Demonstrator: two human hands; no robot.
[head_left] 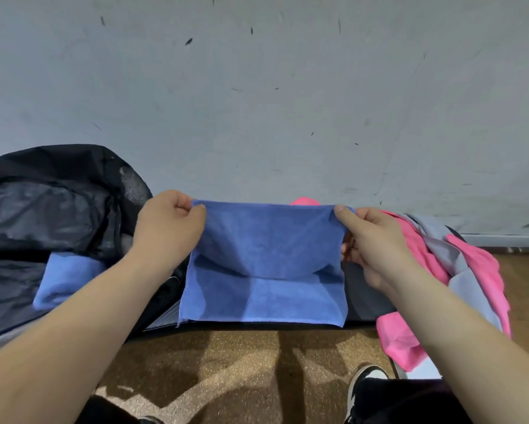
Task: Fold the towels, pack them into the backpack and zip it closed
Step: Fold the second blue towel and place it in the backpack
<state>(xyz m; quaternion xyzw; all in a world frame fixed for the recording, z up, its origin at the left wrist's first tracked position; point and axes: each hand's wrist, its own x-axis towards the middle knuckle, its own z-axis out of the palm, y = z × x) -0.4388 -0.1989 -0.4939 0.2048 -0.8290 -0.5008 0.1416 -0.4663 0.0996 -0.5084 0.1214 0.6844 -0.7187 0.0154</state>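
Observation:
I hold a blue towel (263, 264) up in front of me, stretched flat between both hands. My left hand (168, 224) pinches its top left corner and my right hand (373, 240) pinches its top right corner. The towel hangs doubled over, its lower edge near the front edge of a dark surface. The black backpack (49, 209) lies open at the left. A folded blue towel (64, 280) rests inside it, partly hidden by my left forearm.
A heap of pink towels (483, 270) and grey towels (440, 237) lies at the right on the dark surface (367, 298). A scuffed grey wall (257, 102) stands close behind. Below are a speckled brown floor (226, 362) and my shoe (364, 384).

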